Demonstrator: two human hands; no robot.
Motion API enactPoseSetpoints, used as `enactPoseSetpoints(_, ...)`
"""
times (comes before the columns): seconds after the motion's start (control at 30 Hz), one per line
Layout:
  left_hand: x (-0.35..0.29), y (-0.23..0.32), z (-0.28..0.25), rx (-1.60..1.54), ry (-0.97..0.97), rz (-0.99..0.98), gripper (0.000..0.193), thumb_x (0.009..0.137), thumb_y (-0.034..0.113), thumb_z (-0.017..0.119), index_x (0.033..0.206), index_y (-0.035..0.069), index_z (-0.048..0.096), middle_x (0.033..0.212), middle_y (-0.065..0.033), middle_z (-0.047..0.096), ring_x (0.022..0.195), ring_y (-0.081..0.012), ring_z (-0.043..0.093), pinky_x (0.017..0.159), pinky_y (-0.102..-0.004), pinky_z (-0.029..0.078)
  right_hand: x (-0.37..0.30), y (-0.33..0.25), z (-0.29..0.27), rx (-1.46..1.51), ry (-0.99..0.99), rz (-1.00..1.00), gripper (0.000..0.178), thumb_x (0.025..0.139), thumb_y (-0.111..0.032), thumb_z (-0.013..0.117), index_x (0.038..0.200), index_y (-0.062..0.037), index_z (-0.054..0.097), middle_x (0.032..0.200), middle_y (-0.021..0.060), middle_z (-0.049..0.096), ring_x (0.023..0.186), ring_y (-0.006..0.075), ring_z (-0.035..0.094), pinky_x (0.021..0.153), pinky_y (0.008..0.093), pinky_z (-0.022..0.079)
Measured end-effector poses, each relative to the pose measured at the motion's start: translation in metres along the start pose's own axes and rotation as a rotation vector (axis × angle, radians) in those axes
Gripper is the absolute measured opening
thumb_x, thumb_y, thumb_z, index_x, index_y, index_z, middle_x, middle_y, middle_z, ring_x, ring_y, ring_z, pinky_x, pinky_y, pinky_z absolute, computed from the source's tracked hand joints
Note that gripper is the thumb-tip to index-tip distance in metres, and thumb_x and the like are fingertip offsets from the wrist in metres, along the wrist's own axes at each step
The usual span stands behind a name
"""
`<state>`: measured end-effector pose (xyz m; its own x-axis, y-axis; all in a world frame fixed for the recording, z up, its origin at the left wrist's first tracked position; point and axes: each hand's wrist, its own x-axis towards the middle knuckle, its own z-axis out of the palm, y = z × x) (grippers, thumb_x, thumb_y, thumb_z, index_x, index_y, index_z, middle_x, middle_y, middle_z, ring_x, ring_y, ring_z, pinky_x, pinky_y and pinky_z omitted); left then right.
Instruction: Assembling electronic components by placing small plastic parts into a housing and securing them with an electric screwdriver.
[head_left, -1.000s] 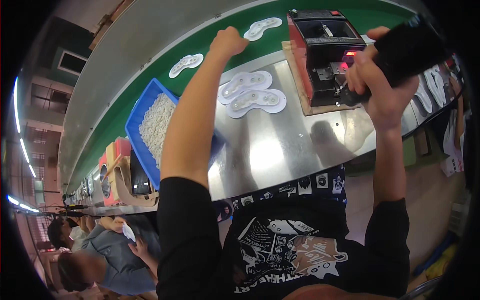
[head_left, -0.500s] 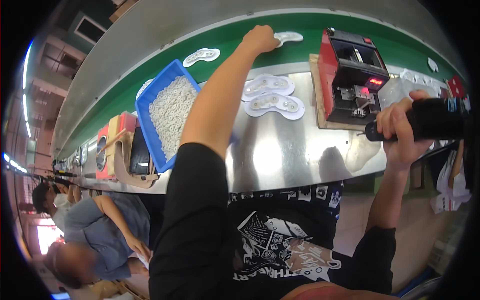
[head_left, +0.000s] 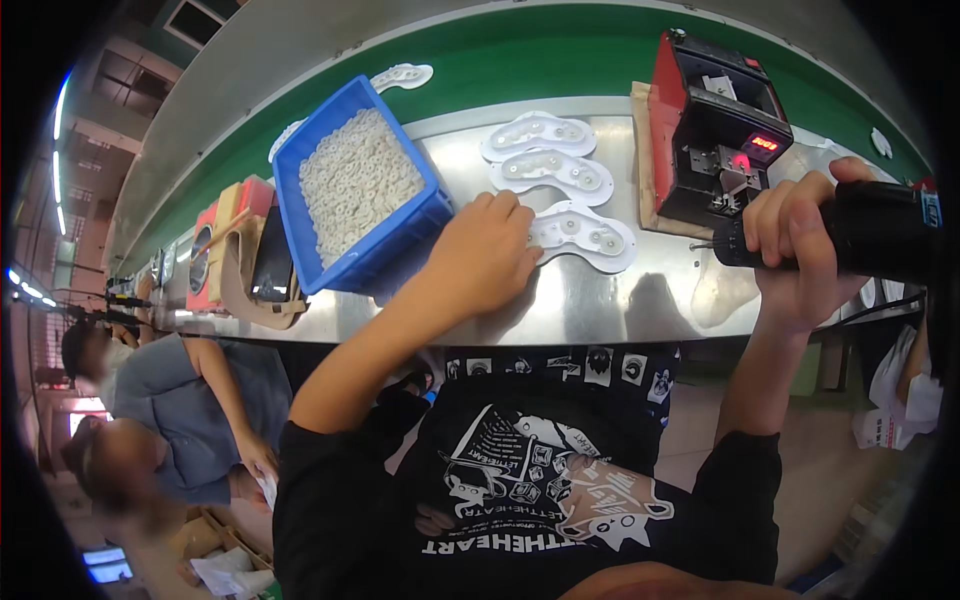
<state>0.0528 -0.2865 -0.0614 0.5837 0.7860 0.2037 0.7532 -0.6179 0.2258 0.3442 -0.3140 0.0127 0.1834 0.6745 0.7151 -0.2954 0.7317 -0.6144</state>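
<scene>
Our left hand (head_left: 484,252) is on the nearest white curved piece (head_left: 585,240), down on the metal tabletop (head_left: 460,150), masking its left end, so we can't tell whether it's pinched! Our right hand (head_left: 803,240) grips the black handheld tool (head_left: 880,235), its rear fading into darkness.

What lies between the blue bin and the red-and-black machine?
In the head view: three curved white pieces on the metal worktop, the person's left hand at the nearest one.

At the lower left, there is a person (head_left: 222,385) in grey shirt, near a cardboard box (head_left: 196,535). Farther up, a yellow block (head_left: 228,203) is beside a red block (head_left: 260,194).
</scene>
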Motion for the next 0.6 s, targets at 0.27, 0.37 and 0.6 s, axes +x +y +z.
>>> enactPoseSetpoints(0.27,0.013,-0.007,0.028,0.015,0.417,-0.056,0.058,0.087,0.032,0.076,0.126,-0.008,0.063,0.131,-0.0271,0.059,0.120,-0.0430,0.056,0.104,-0.0476,0.047,0.014,0.058,0.059,-0.090,-0.014,0.085,0.040,0.089,0.002,0.068,0.127,0.0068,0.054,0.073,0.0037,0.056,0.054,0.0106,0.051,0.053,0.0306,0.045)
enactPoseSetpoints(0.37,0.011,-0.023,0.048,0.023,0.365,-0.122,0.061,0.089,0.038,0.076,0.126,-0.009,0.063,0.136,-0.0276,0.056,0.124,-0.0446,0.052,0.106,-0.0493,0.045,0.030,0.089,0.099,-0.166,0.061,0.173,0.029,0.088,0.002,0.073,0.113,0.0006,0.059,0.072,0.0012,0.061,0.054,0.0090,0.059,0.049,0.0246,0.046)
enactPoseSetpoints(0.6,0.007,-0.022,0.050,-0.060,0.408,-0.093,0.057,0.092,0.036,0.072,0.122,-0.011,0.062,0.130,-0.0275,0.056,0.118,-0.0437,0.052,0.102,-0.0509,0.044,0.045,0.158,0.117,-0.160,0.058,0.157,0.026,0.089,0.002,0.070,0.112,0.0011,0.058,0.069,0.0022,0.060,0.051,0.0103,0.057,0.046,0.0260,0.045)
